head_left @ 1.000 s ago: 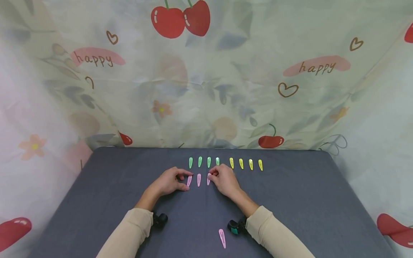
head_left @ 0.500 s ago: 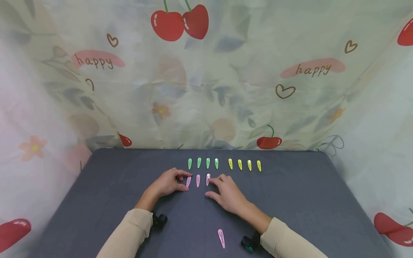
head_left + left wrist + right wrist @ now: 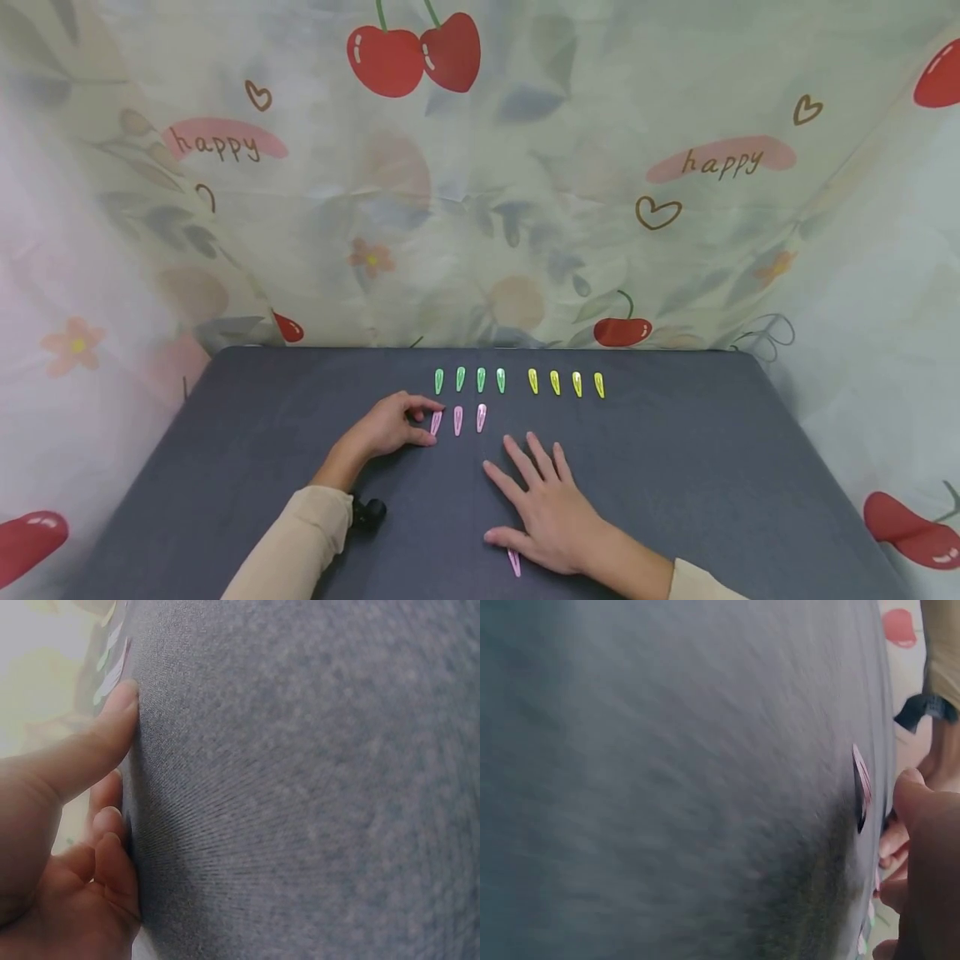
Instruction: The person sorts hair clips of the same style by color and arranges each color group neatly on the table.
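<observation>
In the head view my left hand (image 3: 392,423) lies at the left end of a short row of pink hair clips. Its index finger and thumb hold the leftmost pink hair clip (image 3: 436,422) by its two ends; the clip tilts slightly. Beside it lie a second pink clip (image 3: 458,421) and a third pink clip (image 3: 482,418). My right hand (image 3: 558,518) is spread over the near part of the table, its thumb across the upper end of a separate pink clip (image 3: 514,562). That clip shows whole in the right wrist view (image 3: 862,787), apart from the fingers.
Behind the pink row, several green clips (image 3: 461,379) and several yellow clips (image 3: 555,382) form one line near the far edge of the dark grey table (image 3: 697,467). A cherry-patterned curtain (image 3: 465,217) hangs behind it. A black wrist camera (image 3: 369,513) sits on my left wrist.
My right hand let go of the third pink clip in the row, then moved toward me with its fingers spreading, over the separate clip. My left hand stays put.
</observation>
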Demonstrator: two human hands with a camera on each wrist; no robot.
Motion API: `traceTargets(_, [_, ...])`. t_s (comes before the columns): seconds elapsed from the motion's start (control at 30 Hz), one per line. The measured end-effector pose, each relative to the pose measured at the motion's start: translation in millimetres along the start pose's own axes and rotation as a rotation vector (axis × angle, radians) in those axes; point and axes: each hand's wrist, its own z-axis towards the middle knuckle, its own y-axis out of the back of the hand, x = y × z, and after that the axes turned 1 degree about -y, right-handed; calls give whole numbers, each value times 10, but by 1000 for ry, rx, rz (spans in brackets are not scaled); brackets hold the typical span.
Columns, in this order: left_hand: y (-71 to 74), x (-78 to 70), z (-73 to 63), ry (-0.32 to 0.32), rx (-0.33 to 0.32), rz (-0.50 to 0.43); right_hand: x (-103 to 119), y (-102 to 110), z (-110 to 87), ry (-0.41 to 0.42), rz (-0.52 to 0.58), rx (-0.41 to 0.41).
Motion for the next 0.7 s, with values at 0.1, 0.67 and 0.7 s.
traceTargets(0.1, [-3,1,-3,5,0,1,3,-17,-121,29,-28,-2])
traceTargets(0.67, [7,14,-2,1,11,-1,73,-67,-443,156,-147,-159])
traceTargets(0.7, [6,12,-6,-1,13,-1,74,-70,-443,159,-142,-164])
